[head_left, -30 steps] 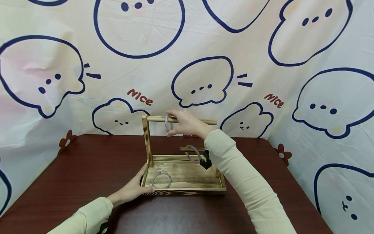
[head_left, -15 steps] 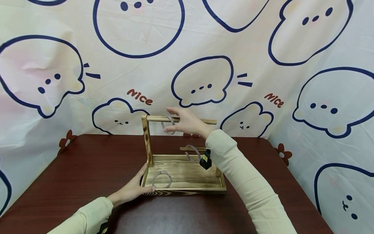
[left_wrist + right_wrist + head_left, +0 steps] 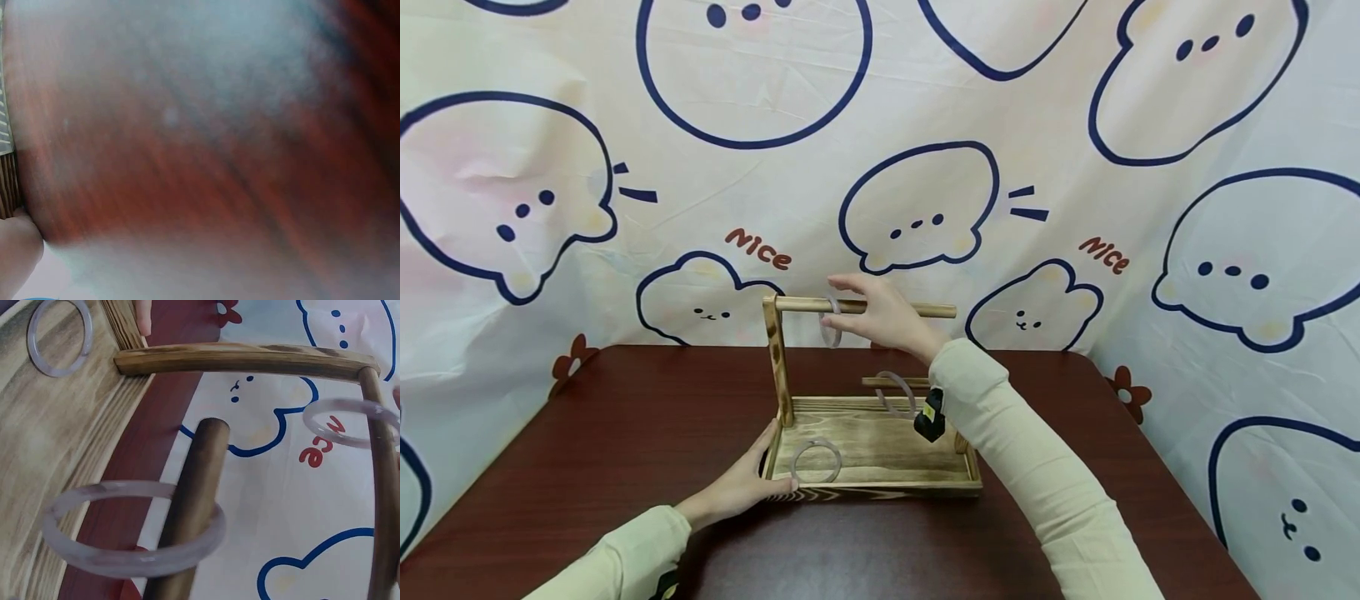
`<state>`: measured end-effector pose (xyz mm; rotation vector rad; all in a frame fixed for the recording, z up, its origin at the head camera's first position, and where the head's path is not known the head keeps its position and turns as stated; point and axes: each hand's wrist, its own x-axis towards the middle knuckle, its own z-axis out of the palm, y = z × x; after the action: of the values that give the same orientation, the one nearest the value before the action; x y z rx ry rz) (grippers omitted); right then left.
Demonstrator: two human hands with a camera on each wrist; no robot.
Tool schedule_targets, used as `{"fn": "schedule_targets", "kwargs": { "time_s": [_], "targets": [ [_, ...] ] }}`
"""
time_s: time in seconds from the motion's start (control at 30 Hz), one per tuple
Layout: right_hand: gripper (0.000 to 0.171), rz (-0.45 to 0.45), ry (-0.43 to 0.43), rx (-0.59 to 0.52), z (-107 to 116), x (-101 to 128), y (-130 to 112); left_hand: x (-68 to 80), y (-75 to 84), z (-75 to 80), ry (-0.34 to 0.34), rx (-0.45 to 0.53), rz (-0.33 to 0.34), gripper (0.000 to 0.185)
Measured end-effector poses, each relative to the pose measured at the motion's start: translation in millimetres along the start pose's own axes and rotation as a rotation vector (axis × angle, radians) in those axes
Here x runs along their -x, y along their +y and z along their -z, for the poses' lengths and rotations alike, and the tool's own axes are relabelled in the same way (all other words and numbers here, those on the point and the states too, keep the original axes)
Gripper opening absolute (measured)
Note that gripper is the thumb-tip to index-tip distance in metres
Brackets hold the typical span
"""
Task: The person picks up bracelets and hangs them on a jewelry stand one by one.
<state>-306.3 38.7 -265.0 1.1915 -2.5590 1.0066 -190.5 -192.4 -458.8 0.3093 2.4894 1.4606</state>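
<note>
left hand: rests on the desk against the near left corner of the wooden tray; fingers straight and relaxed, thumb tip lying along the tray's front rim, holding nothing.
left wrist view: blurred; shows only red-brown desk surface and a strip of the tray's wood at the left edge.
flat ring: pale translucent ring lying flat on the tray floor, near left corner, just beside the left thumb.
post: upright wooden post at the tray's far left corner, carrying the top bar.
top bar: horizontal round wooden bar running right from the post.
hanging ring: pale translucent ring threaded on the top bar, hanging below it, left of the right hand.
right hand: raised at the top bar; fingers spread and loosely extended beside the hanging ring, index finger over the bar; whether a fingertip touches the ring cannot be told.
lower ring: third pale ring hanging on a short lower bar at the tray's back.
wrist camera: black unit strapped under the right sleeve.
backdrop: cloth with cartoon outlines behind the desk.
</note>
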Motion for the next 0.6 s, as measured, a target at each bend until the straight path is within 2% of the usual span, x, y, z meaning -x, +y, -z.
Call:
{"fn": "schedule_targets", "kwargs": {
  "time_s": [0.13, 0.23, 0.37, 0.6],
  "targets": [
    [0.055, 0.050, 0.096, -0.015, -2, 1, 1, -0.4, -1.0, 0.0, -0.002, -0.015, 0.005, 0.105],
    [0.053, 0.024, 0.135, -0.062, 0, 1, -1, -0.9, -2.0, -0.1, -0.007, -0.029, 0.022, 0.105],
    [0.053, -0.029, 0.146, -0.126, 5, 4, -7, -1.2, -2.9, 0.3, -0.010, -0.031, 0.034, 0.105],
    [0.048, -0.020, 0.147, -0.210, 8, 17, -16, -0.1, -1.4, 1.2, -0.001, -0.029, 0.018, 0.105]
  ]
}}
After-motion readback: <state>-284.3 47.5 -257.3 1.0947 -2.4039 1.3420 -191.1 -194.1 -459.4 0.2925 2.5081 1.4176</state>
